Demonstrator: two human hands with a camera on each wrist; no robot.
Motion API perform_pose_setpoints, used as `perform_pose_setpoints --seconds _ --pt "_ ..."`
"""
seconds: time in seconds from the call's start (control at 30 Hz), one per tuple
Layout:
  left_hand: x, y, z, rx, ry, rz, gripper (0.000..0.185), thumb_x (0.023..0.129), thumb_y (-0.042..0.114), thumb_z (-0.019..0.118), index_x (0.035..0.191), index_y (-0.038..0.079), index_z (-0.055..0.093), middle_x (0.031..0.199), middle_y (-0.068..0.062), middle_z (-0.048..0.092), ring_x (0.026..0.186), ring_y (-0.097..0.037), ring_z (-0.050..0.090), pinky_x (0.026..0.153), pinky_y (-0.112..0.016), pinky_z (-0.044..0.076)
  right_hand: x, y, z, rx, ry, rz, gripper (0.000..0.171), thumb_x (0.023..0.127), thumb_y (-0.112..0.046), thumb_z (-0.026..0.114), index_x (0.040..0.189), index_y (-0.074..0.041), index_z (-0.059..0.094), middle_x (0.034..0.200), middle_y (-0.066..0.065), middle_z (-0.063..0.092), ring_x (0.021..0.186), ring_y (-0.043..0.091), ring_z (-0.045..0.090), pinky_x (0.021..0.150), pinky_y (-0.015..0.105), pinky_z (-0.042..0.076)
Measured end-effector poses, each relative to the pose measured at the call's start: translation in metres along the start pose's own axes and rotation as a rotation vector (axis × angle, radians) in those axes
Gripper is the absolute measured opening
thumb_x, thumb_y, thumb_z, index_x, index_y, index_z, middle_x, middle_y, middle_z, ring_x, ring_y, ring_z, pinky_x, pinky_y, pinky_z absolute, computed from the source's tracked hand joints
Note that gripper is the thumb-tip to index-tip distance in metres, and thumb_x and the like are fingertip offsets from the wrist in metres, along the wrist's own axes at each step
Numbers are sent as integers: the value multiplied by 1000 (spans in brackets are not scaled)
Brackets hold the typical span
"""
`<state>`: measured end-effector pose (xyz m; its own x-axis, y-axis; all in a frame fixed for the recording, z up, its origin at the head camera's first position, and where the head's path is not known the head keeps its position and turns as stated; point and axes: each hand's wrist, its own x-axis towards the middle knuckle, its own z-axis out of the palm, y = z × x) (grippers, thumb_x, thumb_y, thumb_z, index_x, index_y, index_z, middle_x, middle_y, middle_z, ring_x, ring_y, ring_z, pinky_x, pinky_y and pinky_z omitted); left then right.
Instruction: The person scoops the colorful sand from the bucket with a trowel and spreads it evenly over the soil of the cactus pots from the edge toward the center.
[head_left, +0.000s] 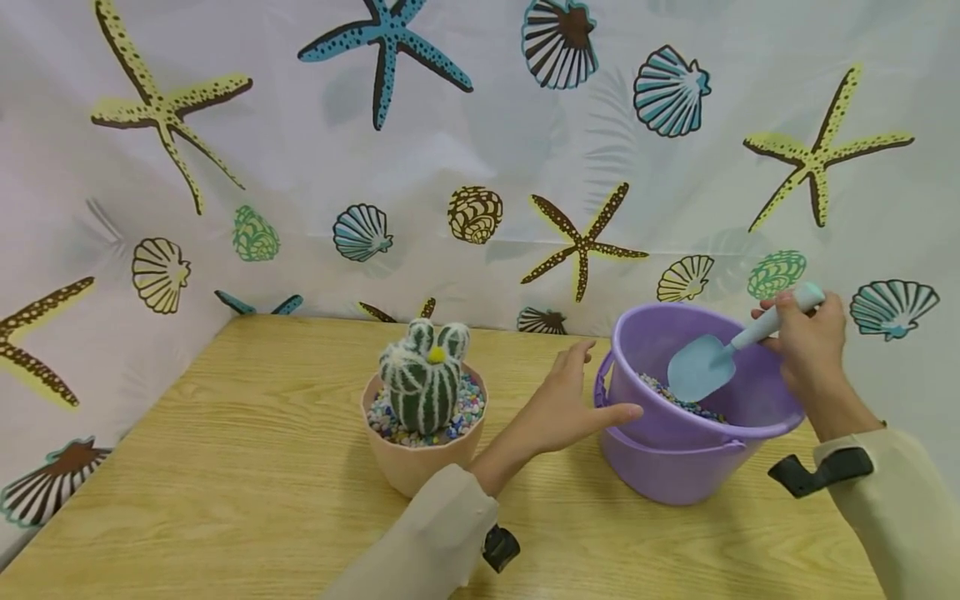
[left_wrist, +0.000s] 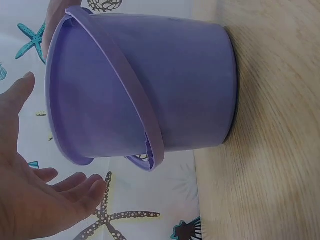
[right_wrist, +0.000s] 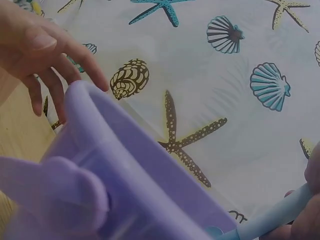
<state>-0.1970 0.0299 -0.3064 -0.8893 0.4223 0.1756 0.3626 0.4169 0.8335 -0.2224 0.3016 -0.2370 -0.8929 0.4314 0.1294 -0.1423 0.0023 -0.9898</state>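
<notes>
Gripping: right hand (head_left: 806, 342) is clutching blue scoop (head_left: 705, 367), blade inside purple bucket (head_left: 675, 467).
Hovering: left hand (head_left: 570, 404) is spreading flat, fingers straight, beside bucket's rim.

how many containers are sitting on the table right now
2: a pink pot holding a cactus, left of centre, and a purple bucket of pebbles to its right. Nothing else appears on the table.

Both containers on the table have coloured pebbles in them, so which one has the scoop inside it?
The purple bucket, on the right. The right hand holds the blue scoop over its pebbles; the peach pot holds a cactus instead.
</notes>
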Motion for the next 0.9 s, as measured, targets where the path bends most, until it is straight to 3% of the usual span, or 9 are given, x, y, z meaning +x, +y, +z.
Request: perform_pose_setpoints --seconds 0.3,0.4,0.47,0.53,0.67,0.77,0.83,0.9 --pt "11 7 10 -7 18 38 104 74 49 78 153 17 18 149 -14 30 130 -30 44 102 -48 42 1 10 7 -286 -73 -141 12 97 -16 50 96 -25 42 73 -20 57 74 -5 56 59 13 47" --pt "13 10 13 3 11 47 106 74 48 78 153 16 16 150 -14 29 132 -29 42 104 -48 40 0 14 7 -408 -76 -182 10 97 -19 51 98 -26 45 74 -23 54 76 -6 53 64 13 44" --pt "14 13 14 13 4 46 107 74 48 78 154 17 14 151 -13 29 132 -27 41 106 -47 39 0 16 7 -458 -78 -201 7 97 -21 52 101 -20 47 78 -21 53 78 -6 51 68 16 43" --pt "15 15 15 20 0 45 109 74 49 78 154 17 12 151 -13 29 131 -27 42 106 -47 39 0 18 8 -488 -91 -217 18 97 -21 54 109 -10 48 82 -19 52 81 -6 50 74 20 42" --pt "17 16 16 37 4 40 110 74 50 77 155 18 9 151 -12 29 131 -28 44 105 -48 39 0 21 10 -567 -128 -249 39 98 -24 52 125 1 42 102 1 60 92 3 52 86 36 43" --pt "18 17 17 32 -2 35 110 75 50 77 155 18 8 152 -12 28 131 -29 43 105 -48 40 -2 21 11 -653 -148 -270 43 99 -26 48 130 2 41 122 24 55 108 25 56 93 51 43" --pt "18 17 18 21 -9 30 111 75 50 77 155 18 7 152 -12 27 132 -29 43 105 -48 40 -3 20 11 -716 -143 -274 43 100 -26 46 129 4 40 128 31 51 117 42 52 95 57 43" --pt "19 17 19 14 -14 27 111 75 49 77 155 18 7 152 -12 27 132 -28 43 105 -47 40 -4 20 11 -769 -128 -276 43 100 -25 45 128 7 40 129 35 49 119 50 49 95 60 42"
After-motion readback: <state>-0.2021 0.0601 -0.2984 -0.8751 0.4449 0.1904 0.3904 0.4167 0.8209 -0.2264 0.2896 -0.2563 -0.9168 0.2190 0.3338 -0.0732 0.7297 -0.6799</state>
